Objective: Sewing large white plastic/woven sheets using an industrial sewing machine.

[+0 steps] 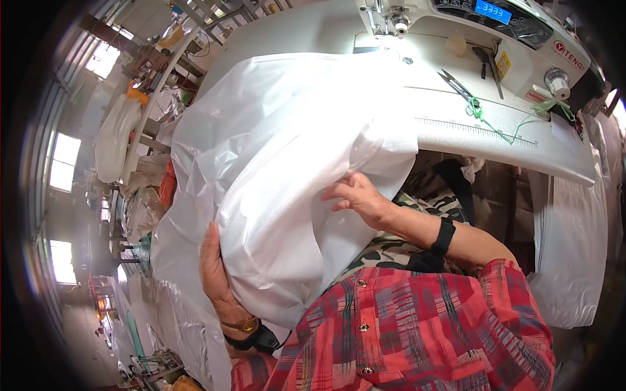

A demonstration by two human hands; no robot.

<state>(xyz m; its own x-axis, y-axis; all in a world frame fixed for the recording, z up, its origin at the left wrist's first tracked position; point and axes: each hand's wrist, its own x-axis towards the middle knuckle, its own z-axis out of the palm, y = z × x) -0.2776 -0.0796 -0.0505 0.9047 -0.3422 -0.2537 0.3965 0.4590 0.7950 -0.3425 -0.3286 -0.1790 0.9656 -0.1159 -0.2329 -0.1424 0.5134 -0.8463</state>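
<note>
A large white woven plastic sheet [280,150], shiny and creased, spreads over the sewing machine's table and hangs down toward my lap. My left hand [218,270] grips its left side, thumb along the outside and the other fingers hidden behind the material. Near the middle of the sheet, my right hand [362,199] pinches a fold, the remaining fingers loosely curled over the surface. Above the sheet's far edge is the sewing machine head [398,23], its needle area brightly lit. Whether the sheet is one layer or several, I cannot tell.
Scissors [460,89] with green cord lie on the machine table [443,133], right of the sheet. Behind them rests a dark-handled tool [482,62]. White plastic sheets [570,260] hang at the right. Racks and machinery line the left, with a pale bundle [116,140] there.
</note>
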